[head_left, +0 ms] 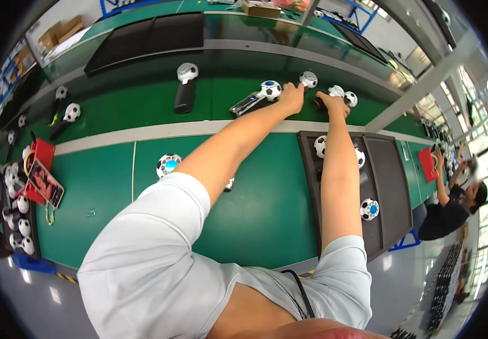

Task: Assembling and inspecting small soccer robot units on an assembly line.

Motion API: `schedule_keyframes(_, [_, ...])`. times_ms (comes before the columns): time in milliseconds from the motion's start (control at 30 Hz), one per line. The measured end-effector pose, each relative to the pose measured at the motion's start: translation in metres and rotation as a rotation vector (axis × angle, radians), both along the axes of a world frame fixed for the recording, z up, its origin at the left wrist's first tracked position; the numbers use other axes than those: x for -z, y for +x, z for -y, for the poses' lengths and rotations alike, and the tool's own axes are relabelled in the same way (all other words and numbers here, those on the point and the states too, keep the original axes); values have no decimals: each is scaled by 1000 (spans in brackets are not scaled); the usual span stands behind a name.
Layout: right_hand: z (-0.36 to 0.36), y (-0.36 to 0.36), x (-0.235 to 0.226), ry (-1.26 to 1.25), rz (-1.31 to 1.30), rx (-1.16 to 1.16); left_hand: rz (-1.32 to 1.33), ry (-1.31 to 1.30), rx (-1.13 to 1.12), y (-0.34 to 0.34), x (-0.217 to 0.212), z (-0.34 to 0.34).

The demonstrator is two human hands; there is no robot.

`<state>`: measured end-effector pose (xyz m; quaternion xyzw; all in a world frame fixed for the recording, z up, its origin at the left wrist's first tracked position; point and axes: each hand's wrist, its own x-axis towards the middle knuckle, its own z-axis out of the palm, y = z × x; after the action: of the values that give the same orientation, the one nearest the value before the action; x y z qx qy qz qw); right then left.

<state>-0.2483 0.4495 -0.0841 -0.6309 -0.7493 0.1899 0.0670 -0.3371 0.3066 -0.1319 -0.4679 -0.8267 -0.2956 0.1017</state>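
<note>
Both my arms reach forward onto the green conveyor belt. My left hand [293, 98] is closed at the lower end of a handheld device with a football-patterned head [308, 79]; its handle is mostly hidden by my fingers. Just left lies a similar device with a blue-marked ball head [271, 90] and an opened handle showing its inside [248, 104]. My right hand [335, 105] curls round another such device, whose white-and-black head [336, 90] shows above my fingers. A further football-patterned head [350, 99] sits right beside that hand.
A whole ball-headed device [187, 79] lies further left on the belt. On the green bench [255, 214] sit a blue-centred ball head [169, 165], a dark tray [388, 186] with several balls, and a phone [45, 183] against a red holder. A co-worker [453, 209] sits at right.
</note>
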Motion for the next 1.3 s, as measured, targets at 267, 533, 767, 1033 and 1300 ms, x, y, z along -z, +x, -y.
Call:
schedule_keyframes(267, [-12,-11,17,121,-12,228,623,109,437,25,-104,195])
schedule_keyframes(533, [8,13,-4,-532,-1179,-31,94,265,-51,94,-51,513])
schedule_keyframes(767, [130,5,-51,-1103,-1365,-456,180,337,-363,148,2,565])
schedule_keyframes(1033, [327,49,-66,-1408,-1138,-759,-348,101,-751,30,-23,727])
schedule_keyframes(1300, [447,85,-44,-1287,-987,-1014,-568,176,-969,-52,-38,803])
